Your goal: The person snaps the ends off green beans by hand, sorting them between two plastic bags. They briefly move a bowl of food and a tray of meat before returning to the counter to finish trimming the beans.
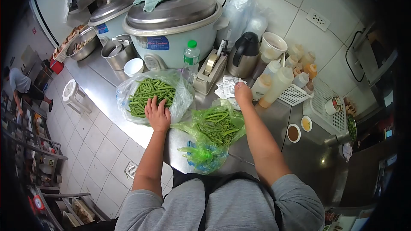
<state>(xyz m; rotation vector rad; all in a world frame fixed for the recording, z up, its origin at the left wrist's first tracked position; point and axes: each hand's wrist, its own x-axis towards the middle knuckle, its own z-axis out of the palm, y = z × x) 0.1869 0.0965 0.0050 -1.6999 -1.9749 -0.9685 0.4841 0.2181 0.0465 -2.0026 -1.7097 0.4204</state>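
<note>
Cut green beans [147, 93] fill a clear plastic bag [185, 98] on the steel counter. My left hand [157, 114] rests on the beans with its fingers spread. Beside that bag, a green plastic bag [206, 156] lies open with long beans and trimmings [216, 127] on it. My right hand [242, 93] is closed at the edge of some paper slips [226, 87], past the green bag; what its fingers hold is too small to make out.
Behind stand a large rice cooker [175, 30], a green-capped bottle [191, 55], a tape dispenser [210, 72] and a thermos [243, 55]. Squeeze bottles [280, 83] and two sauce cups [293, 133] are at the right. A person [23, 83] bends at the far left.
</note>
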